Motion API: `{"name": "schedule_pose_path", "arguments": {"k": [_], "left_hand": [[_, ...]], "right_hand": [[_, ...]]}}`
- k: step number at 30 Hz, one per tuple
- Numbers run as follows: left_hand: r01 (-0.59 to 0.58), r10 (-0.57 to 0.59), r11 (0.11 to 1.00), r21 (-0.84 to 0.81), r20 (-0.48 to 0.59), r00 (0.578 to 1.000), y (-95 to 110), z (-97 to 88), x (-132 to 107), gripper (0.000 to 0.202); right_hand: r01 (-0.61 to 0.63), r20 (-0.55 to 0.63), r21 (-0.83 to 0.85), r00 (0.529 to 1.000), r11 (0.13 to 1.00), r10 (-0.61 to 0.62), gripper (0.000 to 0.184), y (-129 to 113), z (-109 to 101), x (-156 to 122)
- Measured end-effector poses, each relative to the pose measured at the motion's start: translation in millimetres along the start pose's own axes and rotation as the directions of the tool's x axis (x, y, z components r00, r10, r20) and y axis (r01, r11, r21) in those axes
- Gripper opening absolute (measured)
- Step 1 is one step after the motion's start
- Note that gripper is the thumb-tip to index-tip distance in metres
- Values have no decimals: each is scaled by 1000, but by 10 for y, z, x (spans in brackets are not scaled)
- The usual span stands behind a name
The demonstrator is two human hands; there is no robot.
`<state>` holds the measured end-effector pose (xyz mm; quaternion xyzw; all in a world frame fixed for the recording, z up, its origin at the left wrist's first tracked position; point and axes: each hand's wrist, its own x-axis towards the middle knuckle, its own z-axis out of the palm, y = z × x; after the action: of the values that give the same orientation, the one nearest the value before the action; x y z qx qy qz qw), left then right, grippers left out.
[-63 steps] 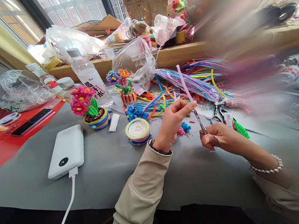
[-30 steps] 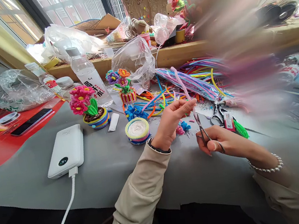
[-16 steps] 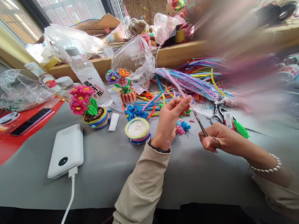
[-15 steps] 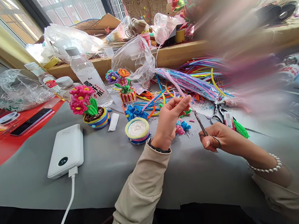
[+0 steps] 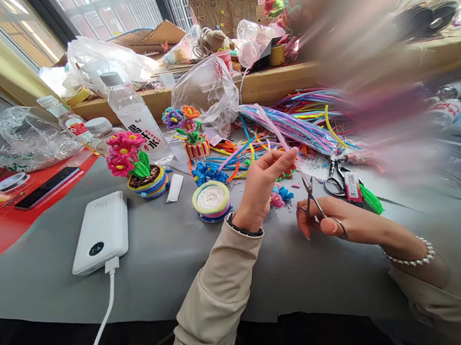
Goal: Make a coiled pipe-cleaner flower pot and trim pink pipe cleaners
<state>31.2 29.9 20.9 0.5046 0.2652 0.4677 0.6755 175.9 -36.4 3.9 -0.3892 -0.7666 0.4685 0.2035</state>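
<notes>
Between thumb and fingers, my left hand (image 5: 265,187) pinches a pink pipe cleaner (image 5: 275,129), which slants up behind the hand and pokes out a little below the fingertips. My right hand (image 5: 340,219) has its fingers through the handles of small scissors (image 5: 314,200). Their blades are spread and point up at the pipe cleaner's lower end. Below the left hand lie small pink and blue pipe-cleaner flowers (image 5: 280,194). Left of that hand sits a round pot (image 5: 212,201) wrapped in yellow and blue, with white filling inside.
A pink flower pot (image 5: 145,183), a smaller flower pot (image 5: 197,147) and a water bottle (image 5: 136,117) stand to the left. A white power bank (image 5: 102,230) with a cable lies nearer. Pipe-cleaner bundles (image 5: 289,128) and black scissors (image 5: 335,179) lie behind my hands. A blur covers the upper right.
The scissors' blades have spread apart from nearly closed, and my right hand has shifted slightly left. My left hand stays almost still with the pink pipe cleaner.
</notes>
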Motion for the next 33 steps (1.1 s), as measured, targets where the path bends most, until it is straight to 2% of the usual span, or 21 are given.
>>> {"name": "schedule_pose_path", "arguments": {"k": [6,12,24,30,33], "left_hand": [[3,-8,992,126,38,999,-17,4,-2,23],[-7,0,988,152,44,999,-19,6,-6,26],[-39,40,999,23,-52,998,-20,9,7,24],[-16,13,999,-48,-64,998,1,13,-4,19],[-14,12,997,-71,-28,1000,16,7,-5,18]], "right_hand": [[4,39,-3,999,1000,-4,74,-27,-18,-19],[-36,20,55,999,998,34,72,-17,-18,-19],[-83,-128,64,988,995,90,63,34,-5,4],[-65,-88,92,993,994,73,66,64,-8,-6],[-42,-53,77,998,996,46,72,72,-13,-16]]}}
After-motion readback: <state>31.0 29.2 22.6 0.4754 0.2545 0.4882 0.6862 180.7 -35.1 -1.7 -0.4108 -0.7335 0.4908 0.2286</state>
